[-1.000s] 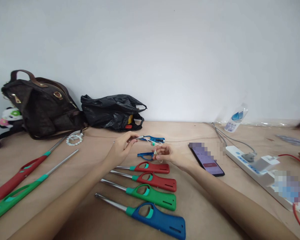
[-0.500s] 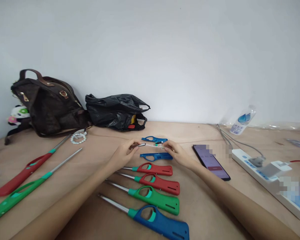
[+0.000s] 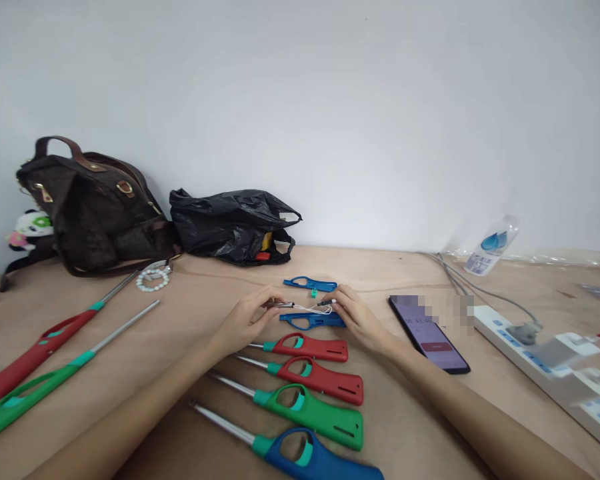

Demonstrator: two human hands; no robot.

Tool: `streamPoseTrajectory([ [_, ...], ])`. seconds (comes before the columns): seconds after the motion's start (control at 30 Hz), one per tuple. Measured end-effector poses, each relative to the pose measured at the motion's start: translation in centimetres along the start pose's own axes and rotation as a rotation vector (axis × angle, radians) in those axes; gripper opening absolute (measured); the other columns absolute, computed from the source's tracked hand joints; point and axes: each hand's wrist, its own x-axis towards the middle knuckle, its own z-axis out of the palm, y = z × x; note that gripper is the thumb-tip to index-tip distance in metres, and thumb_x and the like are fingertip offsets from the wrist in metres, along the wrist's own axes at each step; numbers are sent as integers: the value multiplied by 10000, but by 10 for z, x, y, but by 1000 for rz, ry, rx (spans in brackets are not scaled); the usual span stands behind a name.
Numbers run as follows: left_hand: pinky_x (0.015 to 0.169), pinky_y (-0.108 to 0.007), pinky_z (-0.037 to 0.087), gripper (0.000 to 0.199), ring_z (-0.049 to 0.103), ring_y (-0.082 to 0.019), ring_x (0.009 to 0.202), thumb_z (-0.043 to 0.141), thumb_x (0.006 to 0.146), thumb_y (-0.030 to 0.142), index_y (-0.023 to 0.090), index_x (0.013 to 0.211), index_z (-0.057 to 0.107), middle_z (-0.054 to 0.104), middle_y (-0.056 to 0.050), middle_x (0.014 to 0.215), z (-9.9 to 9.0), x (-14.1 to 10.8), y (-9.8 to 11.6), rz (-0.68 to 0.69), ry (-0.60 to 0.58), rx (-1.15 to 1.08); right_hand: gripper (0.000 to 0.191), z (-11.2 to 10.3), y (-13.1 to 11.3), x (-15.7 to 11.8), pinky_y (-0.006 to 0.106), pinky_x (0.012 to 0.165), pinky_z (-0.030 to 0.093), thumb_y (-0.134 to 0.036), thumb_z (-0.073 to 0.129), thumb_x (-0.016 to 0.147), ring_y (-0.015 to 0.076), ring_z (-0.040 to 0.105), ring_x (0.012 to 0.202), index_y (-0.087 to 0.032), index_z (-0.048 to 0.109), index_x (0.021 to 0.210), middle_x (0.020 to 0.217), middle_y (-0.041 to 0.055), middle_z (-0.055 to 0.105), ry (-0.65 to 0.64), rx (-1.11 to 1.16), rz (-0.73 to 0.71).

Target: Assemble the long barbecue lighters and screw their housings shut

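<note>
Black part [image 3: 325, 303] shifted to right hand [image 3: 363, 323], grip pinched on it | left hand [image 3: 250, 320] grip pinched on metal tube [image 3: 284, 305] | white wires [image 3: 305, 309] bridge both, blue half-shells [image 3: 325, 285] 12 and 6 o'clock

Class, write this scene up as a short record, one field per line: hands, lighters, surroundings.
Left hand: pinching thin metal piece
Right hand: holding small dark part
Between hands: white wires
Near hands: two blue shell pieces, turquoise piece
Lighters in row: two red, one green, one blue
Far left: long red lighter, long green lighter
Right: phone, power strip
Back: dark bag, black plastic bag
</note>
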Motion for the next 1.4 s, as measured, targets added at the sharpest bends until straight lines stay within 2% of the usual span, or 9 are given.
streamPoseTrajectory([
  [0.13,804,-285,485,163,616,-183,885,447,920,246,178,964,589,658,-49,921,0,0,-3,32,-53,24,206,3,2,-1,370,866,468,-223,394,963,216,563,959,-219,570,1070,1007,84,588,21,11,-6],
  [0.33,801,-295,488,160,620,-187,887,461,916,248,188,941,607,677,-47,936,4,-3,-15,20,-95,57,98,11,9,-5,387,842,467,-196,496,914,227,567,934,-199,582,960,951,83,618,38,-2,19],
  [0.63,790,-297,488,162,620,-189,878,455,914,242,188,941,604,672,-46,924,7,-4,-17,4,-65,66,88,12,5,-6,366,814,481,-230,482,923,213,597,905,-209,563,949,957,76,639,45,59,77],
  [0.8,791,-294,488,161,620,-187,877,441,918,245,187,964,584,661,-44,926,10,-4,-18,-19,-20,73,103,8,2,-3,379,841,470,-286,505,918,228,593,927,-209,565,950,950,76,636,123,103,108],
  [1.07,766,-284,480,129,610,-185,856,459,903,221,183,936,579,640,-40,912,12,-4,-20,13,5,132,132,2,-5,1,379,846,457,-305,493,922,238,575,931,-210,578,952,944,81,606,206,92,46],
  [1.4,782,-277,471,141,589,-194,918,447,906,150,190,954,573,608,-53,968,14,-6,-19,90,-47,299,90,1,-10,2,371,819,458,-264,523,911,232,575,907,-209,585,946,923,71,610,238,104,17],
])
